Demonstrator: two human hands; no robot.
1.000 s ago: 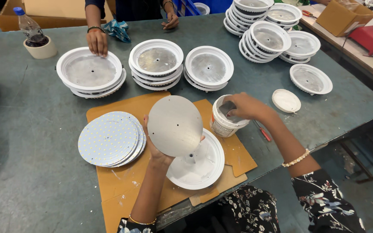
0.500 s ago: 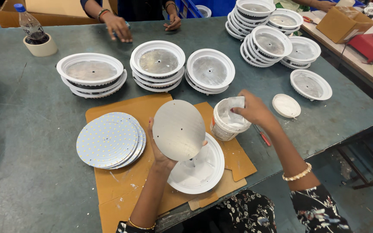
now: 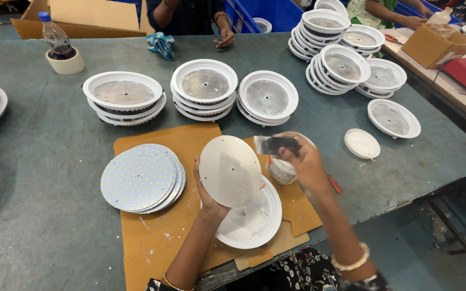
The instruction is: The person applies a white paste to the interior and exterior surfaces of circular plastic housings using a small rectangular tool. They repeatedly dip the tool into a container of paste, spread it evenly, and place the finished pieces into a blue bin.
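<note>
- Grey-green table (image 3: 39, 178): long worktop shared by several people; a co-worker's hand (image 3: 225, 37) rests at the far edge, apart from the wearer's own.
- Cardboard sheet (image 3: 152, 231): laid under the work area, white smears on it, apparently to keep paste off the table.
- Housing stacks (image 3: 205, 86): white round shells, metal-lined, stacked in a row beyond the cardboard, within arm's reach.
- LED boards (image 3: 138, 178): pile of dotted discs, left of the hands, face up.
- Open housing (image 3: 254, 221): lies on the cardboard directly under the held disc.
- Disc (image 3: 230, 171): plain white back turned up and tilted toward the right hand, so its surface is easy to reach.
- Left hand (image 3: 207, 191): closed on the disc from beneath, fingers spread behind it.
- Right hand (image 3: 302, 161): pinches a small flat spreader (image 3: 272, 144), blurred, just right of the disc's upper edge.
- Tub (image 3: 280, 170): small pot beside the disc, below the spreader.
- Lid (image 3: 362, 143): set apart on the table, right of the tub.
</note>
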